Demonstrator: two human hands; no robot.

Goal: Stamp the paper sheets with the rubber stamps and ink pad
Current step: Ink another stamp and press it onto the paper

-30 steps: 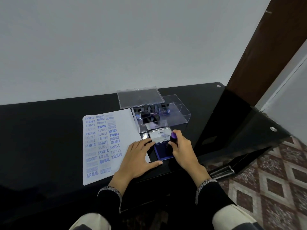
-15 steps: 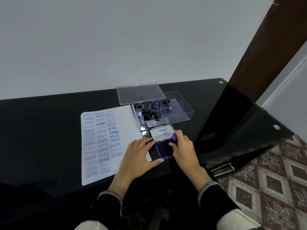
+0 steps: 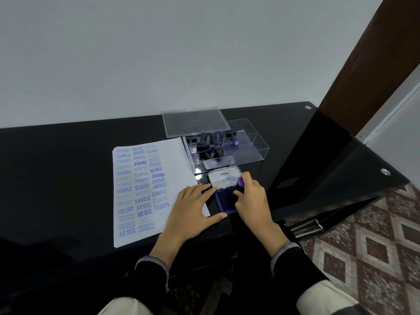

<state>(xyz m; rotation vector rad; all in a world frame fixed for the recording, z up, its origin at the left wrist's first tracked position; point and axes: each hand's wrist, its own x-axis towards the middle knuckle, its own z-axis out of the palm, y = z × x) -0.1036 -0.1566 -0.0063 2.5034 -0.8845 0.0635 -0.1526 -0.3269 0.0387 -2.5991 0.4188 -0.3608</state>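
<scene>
The right hand [image 3: 252, 201] holds a grip curled round one purple-handled rubber stamp [image 3: 240, 183], pressed onto the ink pad [image 3: 223, 202] at centre frame. The left hand [image 3: 193, 209] lies flat, fingers straight, across the paper sheets [image 3: 172, 160] and the pad's edge. Step in hand: inking. The next move likely calls for lifting the stamp and pressing it on bare paper. Count: one pad, one clear box [image 3: 254, 146] of several stamps at upper centre, one stack of sheets on the tabletop [image 3: 56, 178].

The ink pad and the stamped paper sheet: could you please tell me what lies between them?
In the head view, the left hand lies flat between the paper sheet and the ink pad, fingers touching the pad's edge.
</scene>
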